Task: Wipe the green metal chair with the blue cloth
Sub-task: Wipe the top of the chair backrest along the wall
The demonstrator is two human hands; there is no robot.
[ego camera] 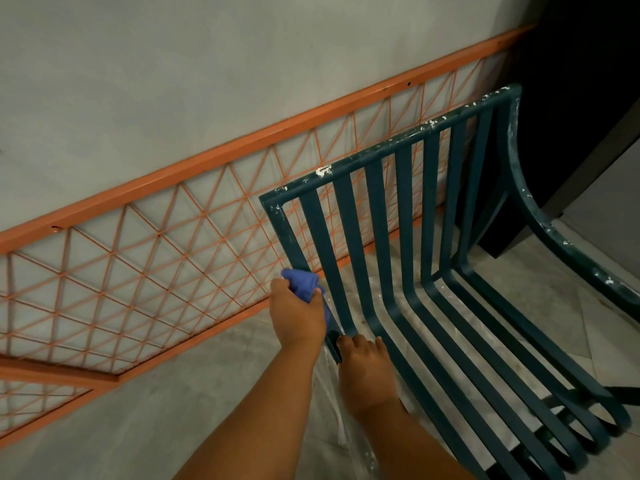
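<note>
One head-worn camera looks steeply down and forward, close over the green chair (433, 271) and orange wall grille (156, 271).

Open floor (194, 386) across the lower left of the frame, bare grey tile, plenty of passage there. Above it, the orange lattice panel (145, 271) runs diagonally from lower left to upper right, closing off that whole side against the wall (173, 81). Centre right, the green metal chair (408, 209) blocks with its slatted back, narrow gaps between slats. Its left upright is crowded: the left hand (298, 313) with the blue cloth (303, 284) sits on it, the right hand (367, 368) just below. Right edge, the curved armrest (540, 216) bars the way beside a dark cabinet (571, 98).
</note>
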